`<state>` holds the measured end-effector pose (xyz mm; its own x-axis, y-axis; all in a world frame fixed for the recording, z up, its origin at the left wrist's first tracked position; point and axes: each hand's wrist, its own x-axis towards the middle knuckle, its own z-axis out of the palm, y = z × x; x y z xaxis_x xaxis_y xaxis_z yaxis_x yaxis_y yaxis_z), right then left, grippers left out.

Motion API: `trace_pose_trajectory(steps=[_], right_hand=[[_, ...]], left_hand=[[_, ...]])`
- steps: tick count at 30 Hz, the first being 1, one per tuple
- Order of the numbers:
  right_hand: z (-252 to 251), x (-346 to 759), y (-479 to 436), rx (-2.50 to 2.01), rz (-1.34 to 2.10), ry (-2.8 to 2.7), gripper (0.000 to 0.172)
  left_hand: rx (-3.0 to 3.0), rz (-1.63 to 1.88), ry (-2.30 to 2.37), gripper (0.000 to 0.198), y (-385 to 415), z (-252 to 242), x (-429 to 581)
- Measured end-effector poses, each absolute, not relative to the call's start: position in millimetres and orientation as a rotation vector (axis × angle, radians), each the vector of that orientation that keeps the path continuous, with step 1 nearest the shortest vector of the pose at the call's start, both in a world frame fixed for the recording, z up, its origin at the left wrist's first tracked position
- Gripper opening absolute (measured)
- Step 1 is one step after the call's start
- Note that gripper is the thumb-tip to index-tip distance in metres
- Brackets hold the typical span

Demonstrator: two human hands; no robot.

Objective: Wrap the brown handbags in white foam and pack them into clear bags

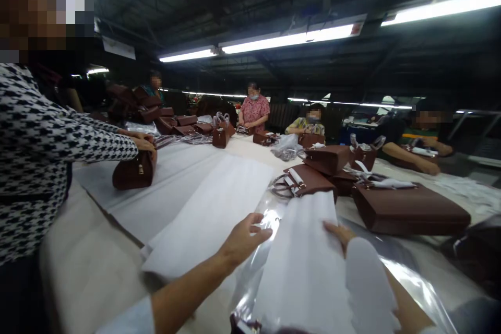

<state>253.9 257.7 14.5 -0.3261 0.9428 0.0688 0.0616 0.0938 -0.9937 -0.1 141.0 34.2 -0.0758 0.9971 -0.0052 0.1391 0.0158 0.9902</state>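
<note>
My left hand (245,240) reaches over the table with its fingers apart and nothing between them. Close to its fingertips lies shiny clear plastic (258,261). A white foam sheet (299,261) stretches from near the bags down to the bottom of the view. At that sheet's right edge is my right hand (341,235), its fingers closed on the edge and slightly blurred. Another flap of white sheet (368,282) covers part of my right wrist. A brown handbag (313,177) with wrapped handles sits just beyond the sheet.
More white sheets (211,214) lie left of my hands. A large brown handbag (410,209) and other bags stand at the right. On the left, a co-worker in a checked top (78,135) holds a brown bag (135,172). Several people work across the table.
</note>
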Motion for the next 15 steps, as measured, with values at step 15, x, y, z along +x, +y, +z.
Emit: trace_pose_trajectory(steps=[15], right_hand=[[97.0, 203.4, 179.3, -0.662, 1.477, -1.811, 0.017]], left_hand=[[1.344, 1.234, 0.802, 0.046, 136.6, 75.4, 45.3]])
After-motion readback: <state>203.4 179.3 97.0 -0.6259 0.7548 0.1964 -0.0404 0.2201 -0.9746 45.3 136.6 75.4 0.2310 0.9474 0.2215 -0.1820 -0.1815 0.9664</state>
